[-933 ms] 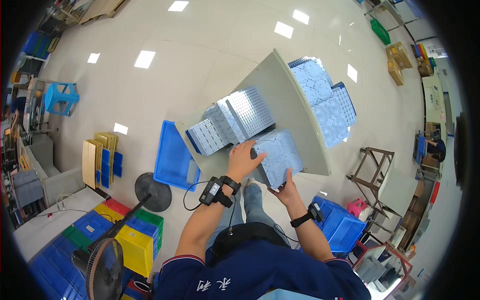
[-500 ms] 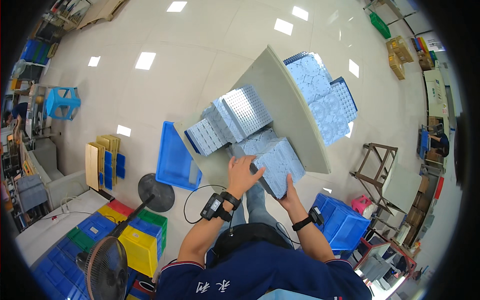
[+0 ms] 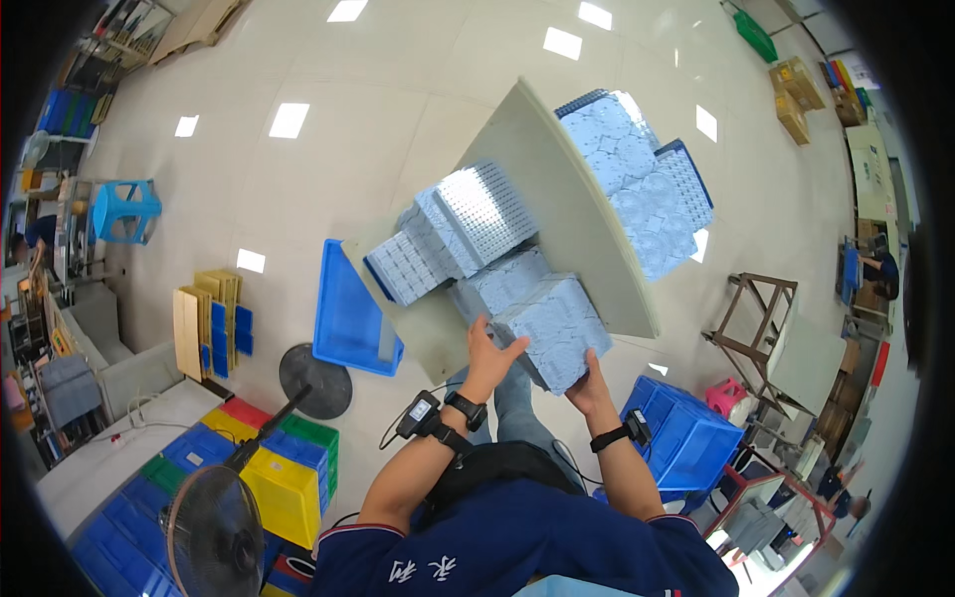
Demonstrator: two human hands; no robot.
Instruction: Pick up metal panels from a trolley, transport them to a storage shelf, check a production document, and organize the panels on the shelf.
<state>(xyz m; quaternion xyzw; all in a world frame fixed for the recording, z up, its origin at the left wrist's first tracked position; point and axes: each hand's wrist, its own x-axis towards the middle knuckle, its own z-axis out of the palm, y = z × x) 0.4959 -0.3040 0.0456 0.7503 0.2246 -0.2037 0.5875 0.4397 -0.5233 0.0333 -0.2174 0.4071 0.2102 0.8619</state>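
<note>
A pale blue, block-like stack with a patterned top sits at the near edge of a grey-beige table. My left hand lies against its left side, thumb toward the near face and fingers bent round the far left corner. At the near right corner my right hand grips it, the fingers partly hidden beneath. Touching it behind is a similar pale stack. Farther left stand a silver stack with a dotted top and a lower ribbed stack.
More pale blue stacks stand beyond the table's right edge. A blue tub is at the left and a blue crate at the right. A standing fan and yellow bin are near left, a brown metal frame right.
My right hand has shifted slightly right and up along the stack's near corner. My left hand has moved a little down and stays against the side. The view has shifted slightly.
</note>
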